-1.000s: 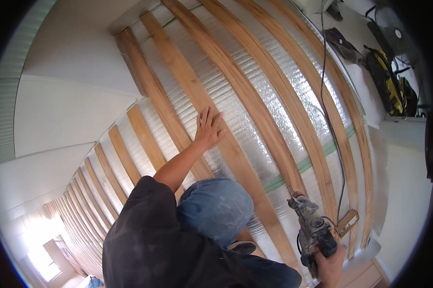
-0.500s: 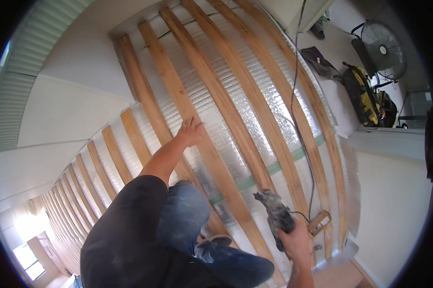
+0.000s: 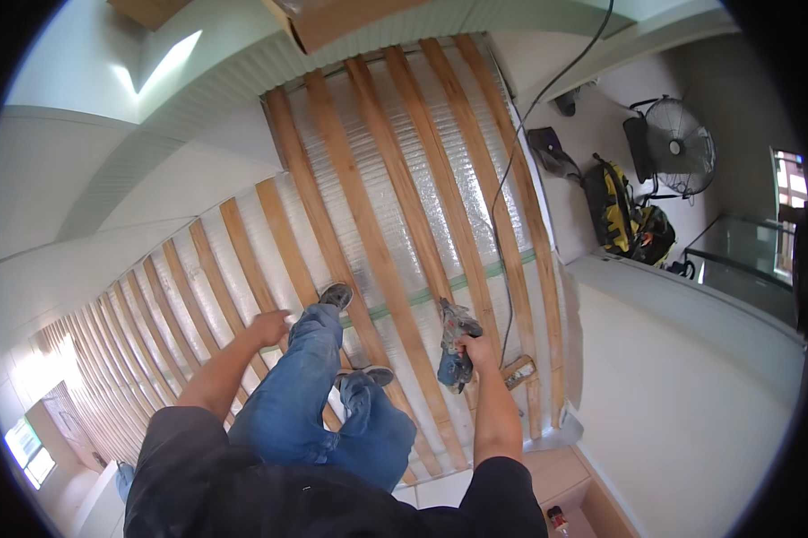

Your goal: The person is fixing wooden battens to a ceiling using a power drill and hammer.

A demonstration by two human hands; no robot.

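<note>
My right hand (image 3: 475, 348) grips a corded power tool (image 3: 455, 341), held just above long wooden battens (image 3: 377, 242) laid over silver foil insulation (image 3: 426, 170). Its black cord (image 3: 504, 224) runs up along the battens toward the top right. My left hand (image 3: 269, 327) rests with fingers curled on a batten beside my left knee, holding nothing that I can see. My legs in blue jeans (image 3: 310, 394) and grey shoes (image 3: 336, 295) stand on the battens between the two hands.
White panelled wall (image 3: 108, 242) lies left of the battens. On the right a white ledge (image 3: 691, 305) borders a floor with a black standing fan (image 3: 677, 148), a yellow-black tool bag (image 3: 623, 220) and a dark bag (image 3: 547, 148). A small wooden offcut (image 3: 518, 369) lies near the tool.
My left hand has lifted off the higher batten and drawn back to beside my knee. My legs have straightened, the right hand with the tool has moved up, and the view has swung.
</note>
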